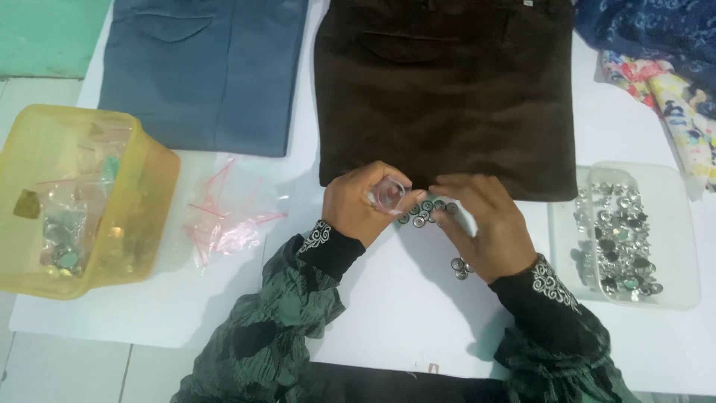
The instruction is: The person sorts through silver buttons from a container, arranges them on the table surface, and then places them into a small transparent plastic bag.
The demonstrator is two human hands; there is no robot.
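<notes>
My left hand (361,201) grips a small clear plastic bag (390,195), its mouth held open toward the right. My right hand (483,225) rests on the white table beside it, fingertips on a cluster of several round metal buttons (424,213). A few more metal buttons (459,267) lie under its palm edge. Both hands sit just below the bottom edge of a folded dark brown garment (447,89). Dark green patterned sleeves cover both wrists.
A clear tray (671,239) of metal buttons sits at the right. A yellow plastic tub (149,194) with bagged buttons stands at the left, a heap of empty clear bags with red strips (227,213) beside it. A folded blue garment (201,71) lies at the back left, patterned fabrics (664,67) at the back right.
</notes>
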